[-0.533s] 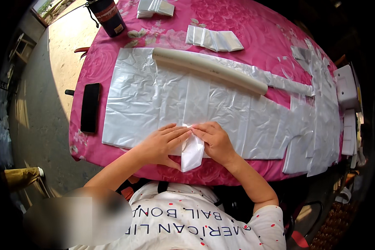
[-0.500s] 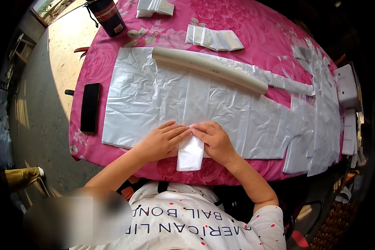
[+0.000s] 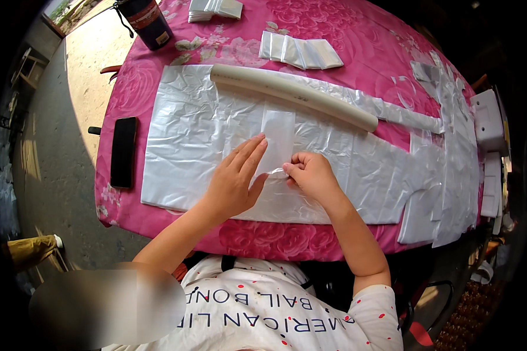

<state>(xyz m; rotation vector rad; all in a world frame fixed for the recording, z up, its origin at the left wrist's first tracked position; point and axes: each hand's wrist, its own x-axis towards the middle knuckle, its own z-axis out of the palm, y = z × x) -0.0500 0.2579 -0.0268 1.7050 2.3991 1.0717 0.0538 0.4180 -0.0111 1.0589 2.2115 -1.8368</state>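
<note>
A narrow folded clear plastic bag (image 3: 280, 137) lies lengthwise on a wide stack of whitish plastic sheets (image 3: 178, 146). My right hand (image 3: 313, 175) pinches the folded bag's gathered near edge between thumb and fingertips. Beside it, my left hand (image 3: 235, 178) rests with its fingers stretched out, the fingertips along the bag's left side and the thumb near the pinched edge. Across the far part of the sheets runs a long beige tube (image 3: 295, 96). How many layers the folded bag has, I cannot tell.
Small folded plastic packets (image 3: 301, 51) lie beyond the tube, with another pile (image 3: 215, 8) farther back. A black phone (image 3: 124, 153) is at the left, a dark cylindrical container (image 3: 146, 23) at the far left. Loose plastic (image 3: 445, 158) covers the right end of the pink tablecloth (image 3: 263, 240).
The folded strip that hung toward me now lies away from me on the sheets. My left hand has flattened and spread its fingers; my right has moved slightly right, still pinching the plastic.
</note>
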